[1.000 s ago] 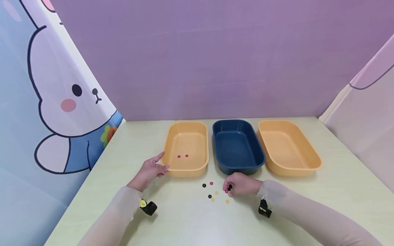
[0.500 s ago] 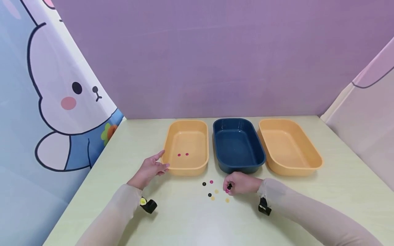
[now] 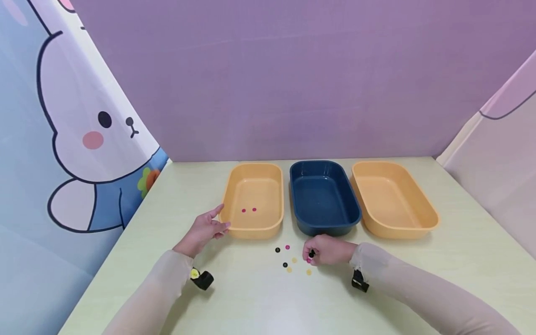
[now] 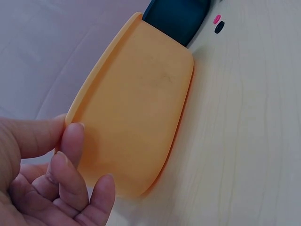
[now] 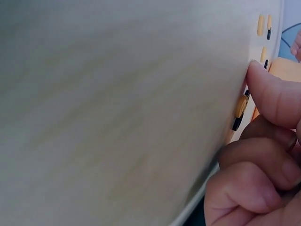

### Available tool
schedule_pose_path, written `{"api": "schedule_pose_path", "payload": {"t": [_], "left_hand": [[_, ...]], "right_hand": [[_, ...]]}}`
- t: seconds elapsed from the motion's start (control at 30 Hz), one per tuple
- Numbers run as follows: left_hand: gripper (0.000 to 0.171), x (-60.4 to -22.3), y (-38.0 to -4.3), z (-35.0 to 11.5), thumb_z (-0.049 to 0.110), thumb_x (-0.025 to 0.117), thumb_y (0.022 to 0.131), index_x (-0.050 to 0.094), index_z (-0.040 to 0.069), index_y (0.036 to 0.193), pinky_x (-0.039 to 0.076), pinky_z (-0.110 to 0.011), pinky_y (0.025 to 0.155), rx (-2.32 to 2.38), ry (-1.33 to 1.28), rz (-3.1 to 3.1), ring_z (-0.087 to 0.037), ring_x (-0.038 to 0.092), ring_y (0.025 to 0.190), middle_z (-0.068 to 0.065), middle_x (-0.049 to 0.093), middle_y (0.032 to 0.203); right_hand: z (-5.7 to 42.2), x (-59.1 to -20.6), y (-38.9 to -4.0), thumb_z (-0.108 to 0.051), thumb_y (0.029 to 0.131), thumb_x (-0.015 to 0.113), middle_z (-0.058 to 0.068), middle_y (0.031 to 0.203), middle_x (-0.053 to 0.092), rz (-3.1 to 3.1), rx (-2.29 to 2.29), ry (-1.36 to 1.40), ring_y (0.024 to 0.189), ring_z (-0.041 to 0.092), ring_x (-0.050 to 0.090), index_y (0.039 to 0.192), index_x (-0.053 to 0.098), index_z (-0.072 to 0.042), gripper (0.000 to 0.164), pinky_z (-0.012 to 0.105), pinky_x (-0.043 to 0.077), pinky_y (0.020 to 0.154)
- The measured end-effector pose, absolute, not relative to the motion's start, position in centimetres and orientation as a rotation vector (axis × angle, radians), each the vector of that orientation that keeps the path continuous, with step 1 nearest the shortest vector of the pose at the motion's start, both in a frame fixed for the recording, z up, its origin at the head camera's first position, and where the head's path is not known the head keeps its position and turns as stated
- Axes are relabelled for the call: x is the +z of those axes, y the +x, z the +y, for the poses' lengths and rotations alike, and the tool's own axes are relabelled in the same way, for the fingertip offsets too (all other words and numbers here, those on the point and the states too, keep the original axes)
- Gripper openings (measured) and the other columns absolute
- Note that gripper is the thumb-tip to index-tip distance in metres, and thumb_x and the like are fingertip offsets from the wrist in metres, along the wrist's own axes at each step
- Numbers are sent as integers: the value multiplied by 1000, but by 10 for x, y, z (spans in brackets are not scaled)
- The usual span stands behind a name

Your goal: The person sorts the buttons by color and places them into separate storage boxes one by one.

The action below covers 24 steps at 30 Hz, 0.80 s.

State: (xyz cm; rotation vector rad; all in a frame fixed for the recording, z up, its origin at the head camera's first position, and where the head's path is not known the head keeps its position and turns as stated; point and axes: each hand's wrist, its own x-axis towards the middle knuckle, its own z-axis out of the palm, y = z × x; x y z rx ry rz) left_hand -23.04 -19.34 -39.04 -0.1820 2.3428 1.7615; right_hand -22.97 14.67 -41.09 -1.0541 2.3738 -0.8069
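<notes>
In the head view my left hand [image 3: 204, 232] pinches the rim of the left yellow tray [image 3: 251, 234] at its near left corner. Two pink buttons [image 3: 254, 209] lie inside that tray. My right hand [image 3: 328, 250] is low over the table in front of the blue tray [image 3: 328, 229], fingers curled, thumb and index tips around a pink button [image 3: 309, 261]. Black buttons [image 3: 311, 253] show just under its curled fingers. The right wrist view shows the thumb tip down at the table, with a yellow button [image 5: 241, 106] beyond it; the pinched button is hidden there.
Left of my right hand lie a pink button [image 3: 287, 247], black buttons [image 3: 278, 250] and several pale yellow buttons [image 3: 308, 272]. A second yellow tray [image 3: 398, 233] stands right of the blue one. A purple cloth [image 3: 268, 83] rises behind the table.
The view has shifted very slightly. Both hands keep their places, the left at the tray rim and the right at the pink button; the trays stay where they were.
</notes>
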Motion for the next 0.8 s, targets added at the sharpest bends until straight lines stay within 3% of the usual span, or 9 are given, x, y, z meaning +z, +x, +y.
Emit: {"api": "schedule_pose_path", "payload": {"t": [0.8], "left_hand": [[66, -392, -233, -192, 9, 61, 94, 28, 8, 151, 49, -24, 69, 1726, -245, 2339, -19, 59, 74, -4, 62, 74]], "right_hand": [[150, -413, -234, 6, 79, 67, -11, 70, 52, 2405, -763, -1057, 61, 2, 41, 77, 61, -9, 17, 21, 39, 59]]}}
